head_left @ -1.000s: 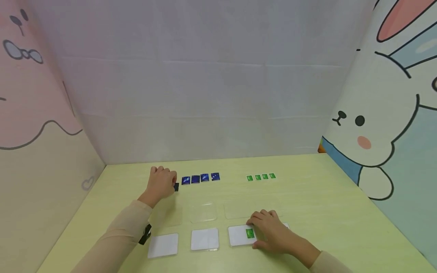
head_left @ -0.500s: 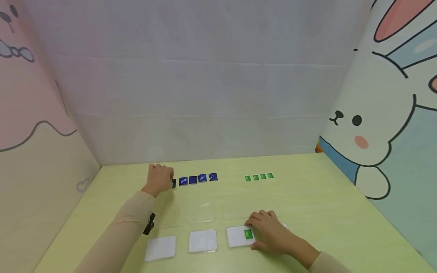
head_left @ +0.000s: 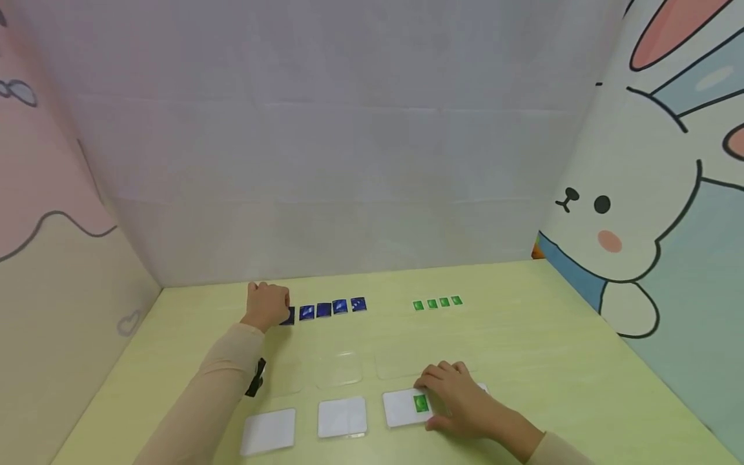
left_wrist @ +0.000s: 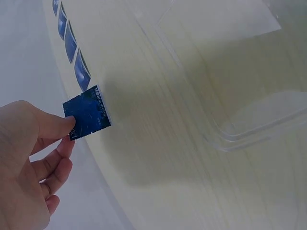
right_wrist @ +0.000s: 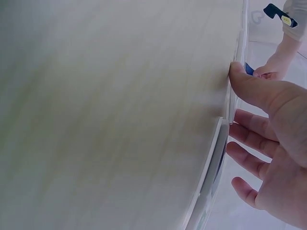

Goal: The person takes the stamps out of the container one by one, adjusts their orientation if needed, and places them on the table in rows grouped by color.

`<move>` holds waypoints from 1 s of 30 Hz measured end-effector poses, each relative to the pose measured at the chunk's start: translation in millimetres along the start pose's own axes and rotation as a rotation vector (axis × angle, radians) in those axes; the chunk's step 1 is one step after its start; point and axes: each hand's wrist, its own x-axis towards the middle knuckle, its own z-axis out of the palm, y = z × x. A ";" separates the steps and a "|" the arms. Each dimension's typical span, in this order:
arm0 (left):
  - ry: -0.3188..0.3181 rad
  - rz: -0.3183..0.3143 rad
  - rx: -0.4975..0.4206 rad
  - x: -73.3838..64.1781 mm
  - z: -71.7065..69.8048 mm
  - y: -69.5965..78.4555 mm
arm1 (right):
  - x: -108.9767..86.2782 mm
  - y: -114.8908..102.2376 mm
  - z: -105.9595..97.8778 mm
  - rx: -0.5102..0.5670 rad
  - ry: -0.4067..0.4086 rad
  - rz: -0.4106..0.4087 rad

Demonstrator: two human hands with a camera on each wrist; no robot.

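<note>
My left hand pinches a dark blue postage stamp between thumb and fingers at the left end of a row of blue stamps. In the left wrist view its edges look toothed and faint print shows. My right hand spans a white card, thumb at the near edge and fingers at the far edge. A green stamp lies on that card, beside the hand. Part of another white card shows behind the hand; the rest is hidden.
Two more white cards lie along the near side, at the left and middle. Clear plastic pieces lie beyond them. A row of green stamps lies at the back right. Printed cloth walls enclose the table.
The view has shifted slightly. My left hand, still pinching the stamp, has moved a little left and down; more of the stamp shows. My right hand holds its place on the card.
</note>
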 end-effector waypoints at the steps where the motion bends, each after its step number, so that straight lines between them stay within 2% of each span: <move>1: -0.004 -0.005 0.001 1.1 -0.5 -0.9 | 0.3 0.1 -0.3 -0.002 0.003 -0.001; 7: -0.004 -0.027 -0.015 6.3 -1.7 -7.7 | 1.0 -0.1 -1.5 -0.013 0.031 -0.027; 12: 0.001 -0.001 -0.025 12.5 1.2 -11.2 | 0.3 -0.4 -2.6 -0.016 0.012 -0.018; 17: 0.017 0.021 -0.008 18.5 3.8 -11.7 | 1.3 -0.7 -2.4 -0.023 0.027 -0.019; 23: -0.002 0.030 0.006 17.1 6.1 -9.2 | -1.0 -3.6 -1.1 -0.015 0.035 -0.029; 30: 0.007 0.038 -0.002 18.4 8.8 -7.3 | -1.9 -2.9 -1.5 -0.021 0.025 -0.017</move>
